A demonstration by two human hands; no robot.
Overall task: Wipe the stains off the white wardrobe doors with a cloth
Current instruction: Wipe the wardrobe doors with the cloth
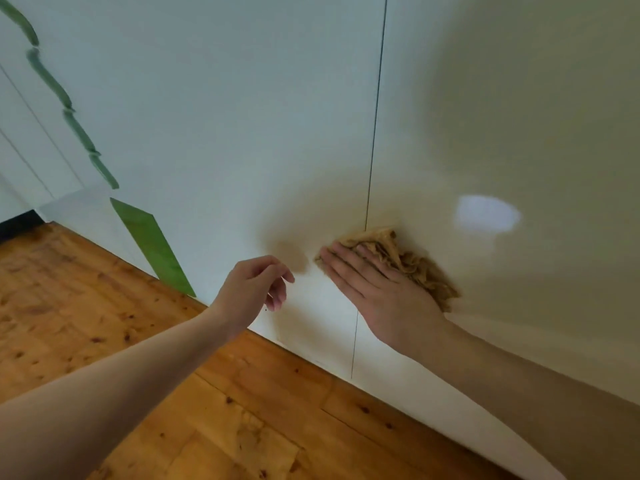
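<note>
Home interior, likely a bedroom or hallway. Landmark: glossy white wardrobe doors [242,133], full-height, flat handleless panels with a thin vertical seam [375,133] between two of them. Below the doors, a knotty warm-toned wooden plank floor [86,299] meets their base. Left of the doors, green stripes [152,244] show on white panelling, and more white panels beyond.

Wardrobe doors [242,116] white, glossy, thin dark seam between them; right door reads cream-yellow in shadow. Cloth [412,263] tan-brown with darker mottled weave. Floor [86,306] orange-brown knotty wood planks; green stripe [152,245] and green wavy band [69,109] on white at left.
</note>
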